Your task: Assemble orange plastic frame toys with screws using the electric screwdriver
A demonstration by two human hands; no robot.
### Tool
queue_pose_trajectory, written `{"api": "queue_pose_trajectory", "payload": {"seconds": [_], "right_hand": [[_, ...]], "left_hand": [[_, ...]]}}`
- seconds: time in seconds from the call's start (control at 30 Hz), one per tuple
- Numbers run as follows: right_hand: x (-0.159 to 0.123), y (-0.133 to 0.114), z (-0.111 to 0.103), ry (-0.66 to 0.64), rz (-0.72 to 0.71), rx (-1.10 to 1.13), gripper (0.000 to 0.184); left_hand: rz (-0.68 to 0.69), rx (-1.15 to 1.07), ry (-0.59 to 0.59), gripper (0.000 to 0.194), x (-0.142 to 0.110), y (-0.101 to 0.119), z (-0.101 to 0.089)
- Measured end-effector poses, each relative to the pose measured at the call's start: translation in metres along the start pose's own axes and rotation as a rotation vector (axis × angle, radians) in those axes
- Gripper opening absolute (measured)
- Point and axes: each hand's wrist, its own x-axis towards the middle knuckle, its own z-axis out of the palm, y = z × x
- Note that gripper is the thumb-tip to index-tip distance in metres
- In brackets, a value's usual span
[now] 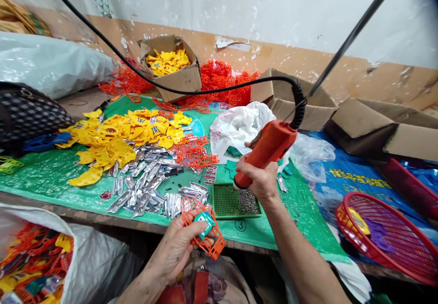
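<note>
My right hand [259, 177] is closed round the handle of an orange electric screwdriver [270, 146]. Its tip points down into a small green tray [226, 203] holding a heap of tiny screws [248, 202]. A black cable [191, 90] runs from the tool's top up to the left. My left hand [178, 248] is near the table's front edge. It grips an orange plastic frame [205, 233] with a teal piece [205, 223] set in it.
Yellow plastic parts [119, 137], silver metal clips [147, 188] and loose orange frames [195, 153] cover the green mat [44, 176]. Cardboard boxes [171, 67] stand at the wall. A white bag [237, 126] lies behind the tool. A red basket [386, 235] sits right. A sack of parts [34, 263] is bottom left.
</note>
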Motion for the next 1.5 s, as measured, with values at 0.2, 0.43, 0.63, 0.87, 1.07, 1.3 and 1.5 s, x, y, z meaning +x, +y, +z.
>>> {"api": "queue_pose_trajectory", "payload": {"seconds": [0.2,0.43,0.63,0.87,1.07,1.3,1.5], "right_hand": [[0.000,0.000,-0.002,-0.006,0.006,-0.007,0.017],[0.000,0.000,0.000,-0.014,-0.039,-0.031,0.015],[-0.002,0.000,0.000,-0.001,-0.037,-0.025,0.014],[-0.001,-0.017,-0.004,-0.008,-0.070,0.079,0.014],[-0.027,-0.059,0.007,-0.141,-0.106,0.314,0.031],[-0.066,-0.073,0.020,-0.339,-0.078,0.506,0.045],[-0.074,-0.065,0.031,-0.376,-0.075,0.518,0.044]], "left_hand": [[-0.002,-0.008,-0.007,0.032,0.001,0.000,0.000],[-0.002,-0.021,0.006,0.035,0.002,0.002,0.002],[0.005,-0.006,0.014,0.038,0.002,0.001,0.002],[0.033,-0.003,-0.023,0.034,0.000,0.000,0.003],[0.051,-0.034,-0.036,0.037,0.001,-0.002,0.010],[0.073,-0.134,-0.079,0.023,0.002,-0.008,0.012],[0.067,-0.150,-0.091,0.021,0.000,-0.004,0.013]]}}
